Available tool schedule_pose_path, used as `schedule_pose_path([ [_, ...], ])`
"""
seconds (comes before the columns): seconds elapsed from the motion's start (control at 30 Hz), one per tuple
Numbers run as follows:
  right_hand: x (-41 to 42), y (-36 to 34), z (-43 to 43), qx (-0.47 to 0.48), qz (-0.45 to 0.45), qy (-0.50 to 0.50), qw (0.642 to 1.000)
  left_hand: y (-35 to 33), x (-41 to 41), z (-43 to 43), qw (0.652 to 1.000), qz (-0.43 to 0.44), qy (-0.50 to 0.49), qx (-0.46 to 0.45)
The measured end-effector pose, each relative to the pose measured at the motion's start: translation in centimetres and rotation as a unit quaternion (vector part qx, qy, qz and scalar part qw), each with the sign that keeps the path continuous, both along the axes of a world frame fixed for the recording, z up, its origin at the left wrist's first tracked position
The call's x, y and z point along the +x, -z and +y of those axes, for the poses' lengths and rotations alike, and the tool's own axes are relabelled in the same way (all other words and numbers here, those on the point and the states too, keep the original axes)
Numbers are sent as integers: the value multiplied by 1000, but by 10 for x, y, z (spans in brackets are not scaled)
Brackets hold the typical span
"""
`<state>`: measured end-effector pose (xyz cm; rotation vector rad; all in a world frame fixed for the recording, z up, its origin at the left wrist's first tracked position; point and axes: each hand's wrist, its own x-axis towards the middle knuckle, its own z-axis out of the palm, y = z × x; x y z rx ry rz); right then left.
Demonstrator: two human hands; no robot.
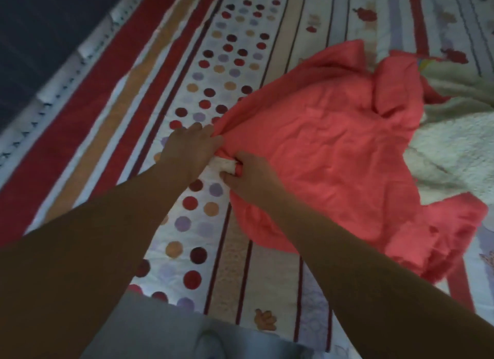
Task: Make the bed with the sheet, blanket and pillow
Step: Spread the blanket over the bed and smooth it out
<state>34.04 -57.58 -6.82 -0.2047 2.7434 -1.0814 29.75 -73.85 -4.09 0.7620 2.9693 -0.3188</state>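
Because it covers nearly the whole view, the sheet comes first: it lies spread over the bed, printed with red, tan and white stripes, a band of red, tan and lilac dots running from near to far, and paler bands with small red motifs at the far right. On top of it, right of centre, lies the blanket, a crumpled coral-pink heap that reaches from the middle of the bed to the right edge of the view. Its cream fleecy underside is turned up on the right, and a pink strip trails toward the near right. At the far left a dark floor fills the corner, bordered by the white mattress edge with its row of dark stitch marks. At the near edge, a patch of grey clothing shows between the two bare forearms. Both arms stretch out to the blanket's left corner, which rests on the dotted band. The left hand lies knuckles up, its fingers curled into a pink fold at the blanket's edge. Just right of it and a little nearer, the right hand pinches the same corner between thumb and bent fingers, where a small roll of the cream side shows.
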Motion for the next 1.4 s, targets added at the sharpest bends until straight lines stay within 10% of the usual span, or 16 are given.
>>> schedule_pose_path([
  [0.87, 78, 61, -290, -15, -70, -115, 991, 54, 109, -273, 995, 10, -66, 78],
  [1.4, 75, 68, -148, 94, -68, 70, 991, 71, 92, -165, 989, -24, -42, 139],
])
